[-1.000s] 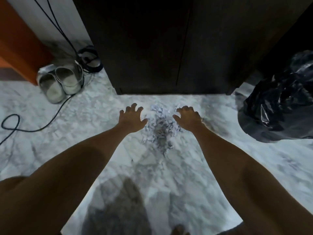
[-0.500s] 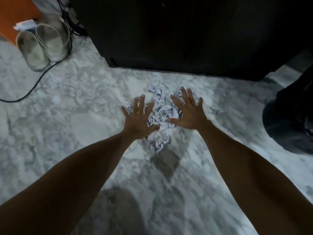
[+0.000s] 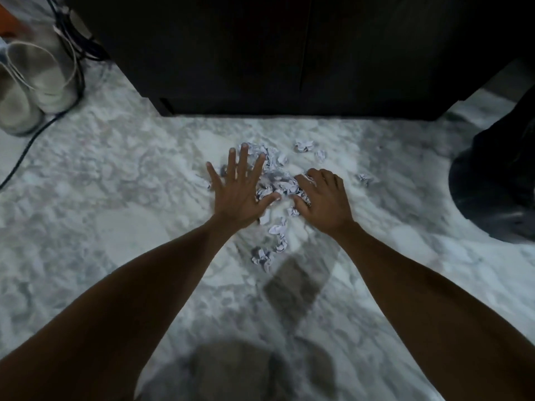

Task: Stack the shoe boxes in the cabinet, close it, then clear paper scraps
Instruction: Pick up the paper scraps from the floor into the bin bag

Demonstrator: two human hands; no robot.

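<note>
A heap of crumpled white paper scraps (image 3: 277, 180) lies on the marble floor in front of the dark cabinet (image 3: 289, 53), whose two doors are shut. My left hand (image 3: 241, 192) rests flat on the left side of the heap, fingers spread. On the heap's right side my right hand (image 3: 324, 198) has its fingers curled down into the scraps. More scraps lie loose around the hands: two behind the heap (image 3: 304, 146), one to the right (image 3: 364, 178), several trailing toward me (image 3: 262, 256). No shoe boxes are visible.
A pair of light shoes (image 3: 34, 82) stands at the far left beside black cables (image 3: 69, 39). A black plastic bag (image 3: 498, 183) sits at the right edge. Marble floor (image 3: 115, 198) spreads to the left and toward me.
Both hands have come down onto the scrap heap. The right hand's fingers went from spread to curled into the paper. My view has tilted down and closer.
</note>
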